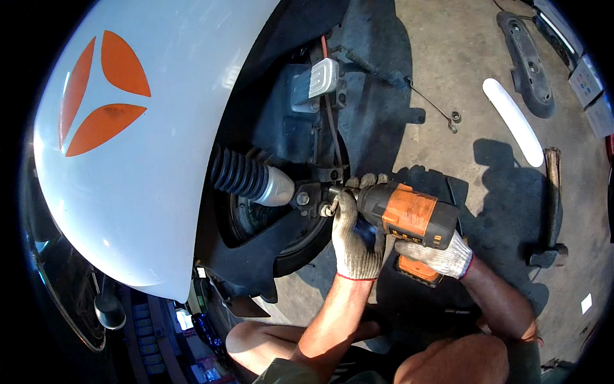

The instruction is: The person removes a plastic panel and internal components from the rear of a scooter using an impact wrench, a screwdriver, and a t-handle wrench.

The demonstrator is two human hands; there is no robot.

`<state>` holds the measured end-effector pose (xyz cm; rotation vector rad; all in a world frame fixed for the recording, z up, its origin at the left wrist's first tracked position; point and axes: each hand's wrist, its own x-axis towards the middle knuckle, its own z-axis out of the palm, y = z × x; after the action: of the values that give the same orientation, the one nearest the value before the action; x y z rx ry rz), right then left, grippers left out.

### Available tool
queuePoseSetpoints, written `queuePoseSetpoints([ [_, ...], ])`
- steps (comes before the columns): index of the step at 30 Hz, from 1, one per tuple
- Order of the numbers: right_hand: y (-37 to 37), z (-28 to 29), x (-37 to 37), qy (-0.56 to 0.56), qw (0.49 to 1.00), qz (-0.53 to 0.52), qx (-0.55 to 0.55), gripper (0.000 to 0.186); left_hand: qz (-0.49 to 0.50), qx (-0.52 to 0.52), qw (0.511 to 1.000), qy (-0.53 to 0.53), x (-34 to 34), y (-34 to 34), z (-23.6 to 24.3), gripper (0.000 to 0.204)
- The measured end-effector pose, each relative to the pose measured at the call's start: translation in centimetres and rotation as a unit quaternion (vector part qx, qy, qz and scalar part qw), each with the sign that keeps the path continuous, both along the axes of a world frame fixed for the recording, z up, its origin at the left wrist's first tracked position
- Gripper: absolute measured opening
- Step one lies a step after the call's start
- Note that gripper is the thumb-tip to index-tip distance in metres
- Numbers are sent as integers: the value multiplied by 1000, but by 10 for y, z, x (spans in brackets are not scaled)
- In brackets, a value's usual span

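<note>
A black cordless impact wrench [384, 208] with an orange-taped body lies level, its nose toward a bolted bracket on the vehicle. My right hand [441, 256], in a pale knit glove, is closed around its handle above the orange-and-black battery [419, 269]. Wrapped about the tool's nose is my left hand [355, 240], gloved alike, its thumb on the near side and fingertips showing beyond. The socket end [335, 190] meets the bracket; whether it sits on a bolt is hidden. Beside it a bolt head [302, 198] holds the silver end of a black coil-spring shock absorber [246, 179].
A white body panel [173, 115] with an orange emblem fills the left. A tyre [307, 246] lies behind the bracket. On the concrete floor are a wooden-handled hammer [552, 198], a white curved strip [511, 121], a long black part [527, 64] and a thin rod [432, 105].
</note>
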<state>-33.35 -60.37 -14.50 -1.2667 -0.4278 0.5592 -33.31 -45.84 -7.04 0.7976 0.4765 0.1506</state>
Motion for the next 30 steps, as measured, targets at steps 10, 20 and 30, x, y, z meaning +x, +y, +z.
queuePoseSetpoints([
  [10, -3, 0, 0, 21, 1000, -5, 5, 44, 1, 3, 1000, 15, 0, -8, 7, 31],
  [20, -8, 6, 2, 21, 999, -1, 26, 49, -5, 25, 999, 33, -4, -6, 4, 33],
  [30, -3, -3, -5, 36, 997, -23, 71, 45, 16, -46, 999, 10, -13, 3, 5, 31],
])
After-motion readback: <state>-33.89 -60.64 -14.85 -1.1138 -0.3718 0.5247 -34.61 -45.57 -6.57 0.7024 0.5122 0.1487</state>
